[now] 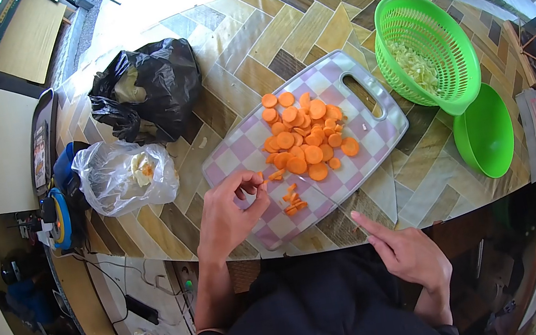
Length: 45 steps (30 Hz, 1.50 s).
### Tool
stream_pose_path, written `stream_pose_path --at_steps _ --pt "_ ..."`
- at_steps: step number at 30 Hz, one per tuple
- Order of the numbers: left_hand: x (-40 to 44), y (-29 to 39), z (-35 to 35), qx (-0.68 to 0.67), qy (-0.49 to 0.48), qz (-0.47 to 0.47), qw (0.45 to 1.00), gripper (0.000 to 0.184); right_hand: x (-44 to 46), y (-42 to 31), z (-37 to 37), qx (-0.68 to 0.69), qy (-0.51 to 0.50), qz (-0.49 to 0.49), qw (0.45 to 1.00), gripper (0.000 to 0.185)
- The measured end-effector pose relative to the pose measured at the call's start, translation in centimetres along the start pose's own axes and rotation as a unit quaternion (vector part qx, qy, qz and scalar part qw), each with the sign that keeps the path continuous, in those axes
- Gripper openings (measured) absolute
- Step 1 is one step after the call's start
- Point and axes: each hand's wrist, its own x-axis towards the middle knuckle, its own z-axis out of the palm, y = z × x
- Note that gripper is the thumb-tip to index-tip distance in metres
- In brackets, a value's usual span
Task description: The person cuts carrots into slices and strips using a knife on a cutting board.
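Note:
A pink-and-white checked cutting board lies at a slant on the table, with a heap of round carrot slices on it. Nearer to me sits a small pile of thin carrot strips. My left hand is over the board's left part, thumb and fingers pinched at a small orange piece, apparently carrot. In my right hand is a knife, its thin blade reaching over the board beside the strips. The fingers are wrapped round its handle, which is mostly hidden.
A black plastic bag and a clear bag with scraps stand at the left. To the right are a green colander holding shredded pale vegetable and a green bowl. The table's near edge runs just before my body.

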Motion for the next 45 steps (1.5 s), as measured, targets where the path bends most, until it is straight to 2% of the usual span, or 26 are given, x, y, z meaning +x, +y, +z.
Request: stream_pose_path --at_steps 4,7,19,22,28,37,45 --pt "-0.1 0.0 -0.1 0.006 0.009 0.008 1.000 0.014 1.2 -0.3 0.7 -0.008 0.024 -0.060 0.998 0.057" --pt "-0.3 0.2 -0.1 -0.003 0.014 0.011 1.000 0.014 1.8 -0.5 0.6 -0.050 0.018 -0.042 0.998 0.057" --pt "-0.6 -0.7 0.6 0.018 -0.001 -0.001 1.000 0.019 1.3 0.2 0.4 -0.015 -0.004 -0.082 0.996 0.054" --pt "-0.5 -0.6 0.7 0.039 -0.004 0.005 0.999 0.019 1.0 0.3 0.3 -0.004 -0.020 -0.077 0.997 0.055" --pt "0.0 -1.0 1.2 0.116 0.016 0.085 0.989 0.017 1.0 0.5 0.5 0.013 -0.003 -0.049 0.999 0.056" --pt "0.1 -1.1 2.1 0.202 -0.025 0.092 0.975 0.017 0.4 0.7 0.2 0.041 0.026 -0.027 0.998 0.057" --pt "0.7 -0.4 2.4 0.192 -0.035 0.080 0.978 0.012 1.1 0.4 1.1 0.055 0.000 -0.032 0.998 0.057"
